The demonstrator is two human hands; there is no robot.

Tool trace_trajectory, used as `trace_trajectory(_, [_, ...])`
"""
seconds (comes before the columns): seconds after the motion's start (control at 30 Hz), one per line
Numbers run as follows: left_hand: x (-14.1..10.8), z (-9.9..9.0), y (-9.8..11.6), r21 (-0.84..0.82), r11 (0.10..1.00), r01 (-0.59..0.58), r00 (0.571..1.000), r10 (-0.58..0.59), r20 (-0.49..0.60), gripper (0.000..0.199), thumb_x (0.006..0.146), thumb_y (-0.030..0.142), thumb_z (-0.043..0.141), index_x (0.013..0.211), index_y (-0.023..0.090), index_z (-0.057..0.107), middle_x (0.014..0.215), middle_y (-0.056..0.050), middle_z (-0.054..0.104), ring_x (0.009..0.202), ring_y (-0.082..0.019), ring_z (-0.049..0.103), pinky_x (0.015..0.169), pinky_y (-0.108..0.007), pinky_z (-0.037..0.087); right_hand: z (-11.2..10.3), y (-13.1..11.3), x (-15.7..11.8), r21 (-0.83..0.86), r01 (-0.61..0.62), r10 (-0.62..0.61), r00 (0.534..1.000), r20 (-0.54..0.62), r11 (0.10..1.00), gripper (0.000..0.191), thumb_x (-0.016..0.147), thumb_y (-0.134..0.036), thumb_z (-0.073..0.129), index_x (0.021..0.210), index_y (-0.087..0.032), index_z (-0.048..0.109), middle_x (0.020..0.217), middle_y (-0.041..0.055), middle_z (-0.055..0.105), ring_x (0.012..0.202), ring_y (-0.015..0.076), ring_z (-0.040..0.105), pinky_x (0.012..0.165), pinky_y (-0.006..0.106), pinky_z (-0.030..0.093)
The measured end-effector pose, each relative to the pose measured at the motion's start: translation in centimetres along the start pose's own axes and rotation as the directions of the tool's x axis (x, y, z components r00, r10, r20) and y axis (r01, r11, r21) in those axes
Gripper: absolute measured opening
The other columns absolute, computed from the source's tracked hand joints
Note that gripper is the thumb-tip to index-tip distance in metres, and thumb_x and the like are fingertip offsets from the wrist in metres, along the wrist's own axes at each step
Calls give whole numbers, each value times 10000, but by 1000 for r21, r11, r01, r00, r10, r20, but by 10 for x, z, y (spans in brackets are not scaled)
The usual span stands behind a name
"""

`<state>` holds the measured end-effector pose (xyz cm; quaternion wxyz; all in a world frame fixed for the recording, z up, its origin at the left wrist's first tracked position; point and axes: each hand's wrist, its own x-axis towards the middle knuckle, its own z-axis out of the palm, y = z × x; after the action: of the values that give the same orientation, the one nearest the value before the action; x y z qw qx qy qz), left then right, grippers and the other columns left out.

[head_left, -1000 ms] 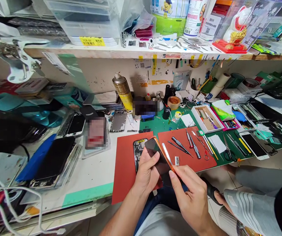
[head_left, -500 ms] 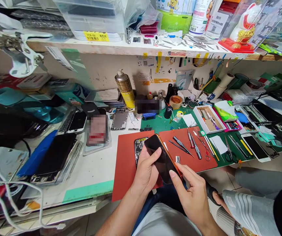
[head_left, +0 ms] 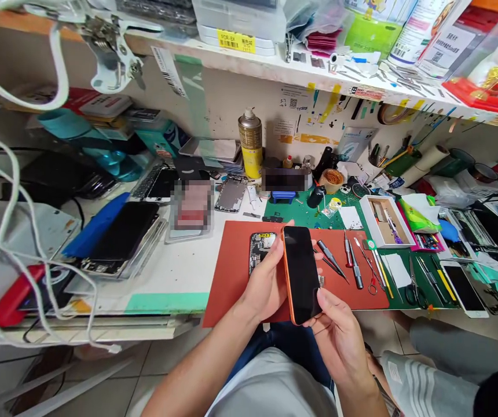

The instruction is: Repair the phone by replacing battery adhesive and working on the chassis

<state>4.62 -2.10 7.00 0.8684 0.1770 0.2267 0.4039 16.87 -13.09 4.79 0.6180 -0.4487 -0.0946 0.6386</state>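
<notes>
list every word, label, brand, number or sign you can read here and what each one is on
"FOR-8X", the 8 possibly a B: yellow label on the plastic box.
Too small or blurred to read: the rest of that label, and the print on the white card, spray can, wall paper and barcode sticker.
No text shows on the held phone.

Phone (head_left: 301,275) between left hand (head_left: 268,284) and right hand (head_left: 338,324), opened handset (head_left: 258,250) on mat (head_left: 228,278) near its far edge, slim tools (head_left: 356,273) toward its right edge, scissors (head_left: 413,288) beyond, spray can (head_left: 251,147) behind.
</notes>
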Motion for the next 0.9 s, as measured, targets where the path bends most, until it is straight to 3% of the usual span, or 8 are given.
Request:
trace_trajectory(0.27, [2, 0, -4, 2, 999, -53, 998, 53, -34, 660, 970, 536, 797, 1561, 358, 564, 1394, -92, 749, 1206, -313, 769, 1038, -522, 648, -5, 4, 4, 18, -28, 27, 998, 58, 999, 228, 919, -402, 864, 857, -185, 834, 800, 36, 766, 669, 144, 688, 626, 255, 605])
trace_trajectory(0.43, [2, -1, -4, 6, 998, -59, 997, 59, -50, 656, 952, 506, 828, 1540, 354, 582, 1368, -86, 755, 1175, -299, 777, 1016, -495, 660, -6, 5, 5, -9, -28, 28, 999, 16, 1000, 224, 893, -412, 877, 902, -192, 841, 839, 57, 797, 669, 173, 716, 606, 287, 616])
trace_trajectory(0.57, [1, -1, -4, 19, 999, -48, 996, 49, -75, 630, 974, 509, 801, 1542, 348, 583, 1351, -89, 759, 1147, -291, 783, 1032, -501, 650, -3, 3, 4, -48, -37, 40, 997, 61, 998, 269, 923, -461, 841, 901, -193, 840, 834, 73, 801, 697, 206, 749, 642, 330, 647])
trace_trajectory(0.67, [1, 0, -3, 25, 999, -44, 996, 46, -75, 626, 995, 499, 774, 1567, 354, 564, 1362, -92, 757, 1173, -301, 772, 1043, -515, 636, 0, 3, 3, -67, -12, 15, 999, 46, 998, 268, 920, -458, 848, 893, -192, 835, 831, 62, 795, 690, 186, 739, 672, 320, 655])
trace_trajectory(0.8, [-1, -3, 2, 43, 998, -51, 996, 54, -74, 612, 1001, 519, 746, 1570, 365, 580, 1427, -79, 735, 1291, -325, 720, 1110, -504, 581, -3, 8, 1, -230, 129, -136, 991, -15, 965, 324, 933, -504, 831, 902, -181, 840, 807, 38, 773, 663, 160, 700, 636, 284, 636])
trace_trajectory(0.87, [-4, -7, 4, 115, 986, -118, 981, 134, -140, 598, 979, 514, 778, 1534, 351, 625, 1453, -79, 722, 1369, -314, 668, 1155, -459, 538, -8, 12, 0, -471, 266, -322, 946, -41, 841, 352, 963, -514, 794, 1020, -173, 863, 830, 51, 796, 714, 196, 735, 646, 302, 647])
trace_trajectory(0.9, [-6, -9, 5, 172, 973, -154, 967, 184, -177, 600, 959, 496, 811, 1516, 352, 642, 1458, -82, 716, 1401, -302, 642, 1167, -432, 519, -11, 14, 0, -599, 341, -443, 896, -25, 724, 354, 976, -499, 780, 1072, -170, 868, 851, 61, 814, 740, 217, 759, 662, 314, 657])
